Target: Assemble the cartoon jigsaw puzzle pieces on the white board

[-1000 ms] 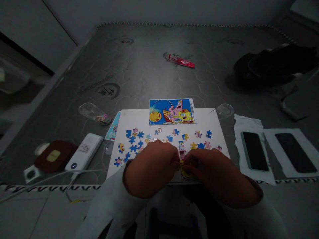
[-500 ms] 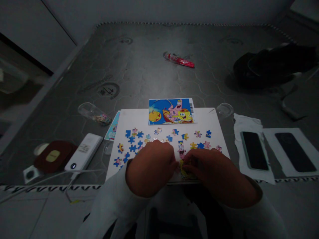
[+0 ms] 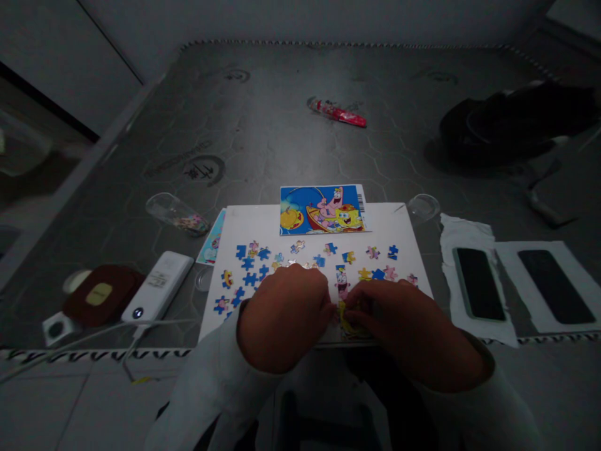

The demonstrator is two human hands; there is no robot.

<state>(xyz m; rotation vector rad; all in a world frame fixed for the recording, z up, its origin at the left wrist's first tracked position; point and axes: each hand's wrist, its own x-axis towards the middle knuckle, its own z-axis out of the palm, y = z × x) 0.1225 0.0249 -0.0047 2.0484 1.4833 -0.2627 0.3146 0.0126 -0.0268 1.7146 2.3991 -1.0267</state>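
Holding left hand (image 3: 286,313) and right hand (image 3: 399,316) close together at the joined jigsaw section (image 3: 342,282) on the white board (image 3: 253,222), nearer than the SpongeBob card (image 3: 323,210), with fingers (image 3: 328,307) curled; cannot tell whether pinching anything

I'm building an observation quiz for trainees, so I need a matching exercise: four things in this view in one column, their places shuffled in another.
Things
1. Right hand
2. White power bank
3. Red item
4. Barcoded picture card

Places
A. far back on the grey surface
B. across the white board's far edge
C. at the yellow puzzle pieces by the board's near edge
D. left of the board

Pairs: 1-C, 2-D, 3-A, 4-B
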